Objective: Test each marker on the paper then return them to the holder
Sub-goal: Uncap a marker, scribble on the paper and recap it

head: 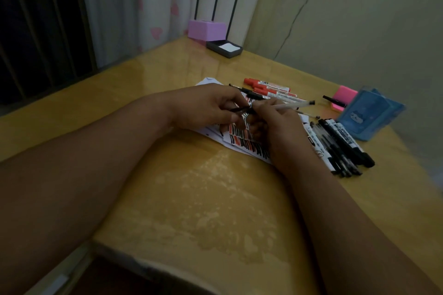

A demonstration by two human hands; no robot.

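Paper (237,137): we see a white sheet lying on the table (215,199), covered in red and black test strokes and partly hidden by both hands.
Left hand (206,105): it is above the paper's left half, its fingers curled and pinching a thin black piece (239,109). We cannot tell whether this is a cap or a pen tip.
Right hand (275,122): it is above the paper's right half, gripping a pale pen (292,104) between thumb and fingers. The pen's dark end points away from the paper to the right, and its other end meets the black piece between the hands.
Red markers (266,86): a few lie capped just behind the paper's far edge.
Black markers (340,143): a bundle lies side by side against the paper's right edge.
Holder (369,115): a translucent blue box stands to the right of the paper, beyond the black markers.
Pink block (345,96): it sits behind the holder on the paper's far right, with a loose black cap (333,100) beside it.
Purple box (207,29): it stands far behind the paper at the table's back corner, next to a dark tray (225,48) holding white slips.
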